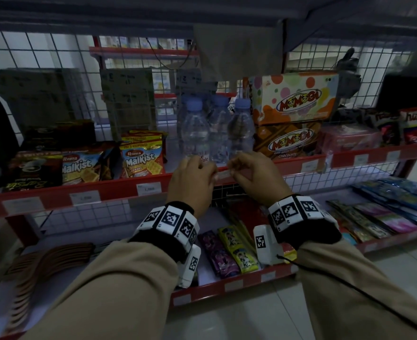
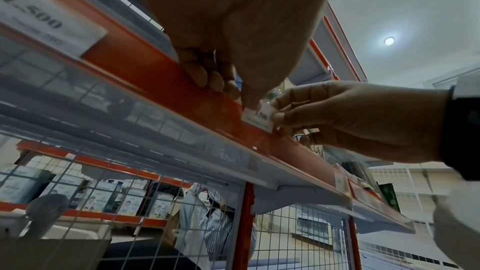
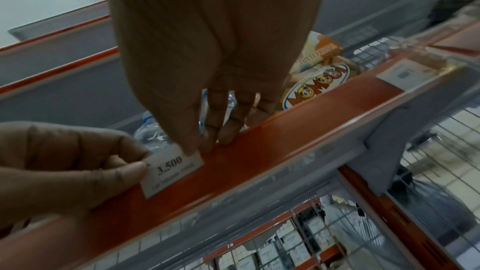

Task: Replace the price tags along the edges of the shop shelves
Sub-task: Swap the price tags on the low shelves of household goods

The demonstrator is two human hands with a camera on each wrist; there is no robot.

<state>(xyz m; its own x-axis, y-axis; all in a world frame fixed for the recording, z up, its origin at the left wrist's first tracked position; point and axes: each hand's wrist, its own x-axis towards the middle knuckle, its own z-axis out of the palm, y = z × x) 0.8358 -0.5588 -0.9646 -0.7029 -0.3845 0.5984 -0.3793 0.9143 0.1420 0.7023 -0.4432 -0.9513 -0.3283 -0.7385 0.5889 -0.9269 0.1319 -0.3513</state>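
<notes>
A small white price tag [image 3: 172,171] printed 3.500 sits against the red edge rail [image 3: 285,128] of the middle shelf, below the water bottles [image 1: 195,133]. My left hand [image 1: 210,171] pinches the tag's left end between thumb and forefinger [image 3: 124,171]. My right hand [image 1: 234,168] pinches its right end, thumb [image 3: 189,147] on the front and the other fingers over the rail's top. In the left wrist view the tag [image 2: 257,117] lies between the left hand [image 2: 241,98] and the right hand [image 2: 279,114]. From the head view the hands hide most of the tag.
More white tags sit in the same rail to the left [image 1: 148,188] and right [image 1: 309,165]. Malkist packs [image 1: 141,160] and Momogi boxes [image 1: 293,99] flank the bottles. A lower shelf [image 1: 234,284] with snack packets juts out under my wrists. Wire mesh backs the shelves.
</notes>
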